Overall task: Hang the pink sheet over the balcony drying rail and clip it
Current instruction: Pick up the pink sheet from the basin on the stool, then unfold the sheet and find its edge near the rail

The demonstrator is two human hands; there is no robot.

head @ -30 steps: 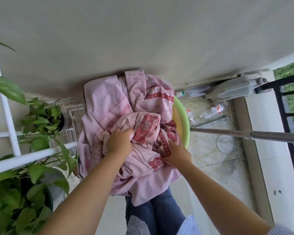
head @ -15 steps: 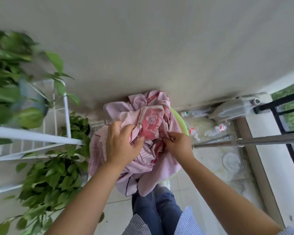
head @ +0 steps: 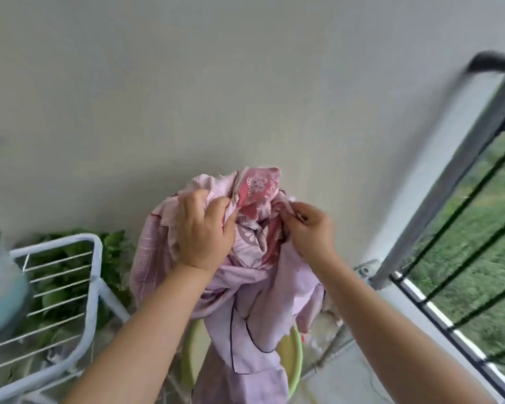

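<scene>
With its tail trailing into the green basin (head: 292, 363) at your feet, the pink sheet (head: 245, 275) hangs bunched at chest height between your hands; your left hand (head: 201, 231) is clamped around a fistful and your right hand (head: 312, 228) pinches an edge. Held as a wad, it could snag the white rack (head: 70, 287) at near left or slip to the floor. A second ago it sat in the basin; now it is lifted, the drying rail (head: 449, 176) rising far right.

Pink sheet (head: 245, 287) showing pale lilac w/ a red floral-print patch & thin dark lines; basin (head: 289, 363) looking yellow-green; rack (head: 91, 287) showing white.
</scene>
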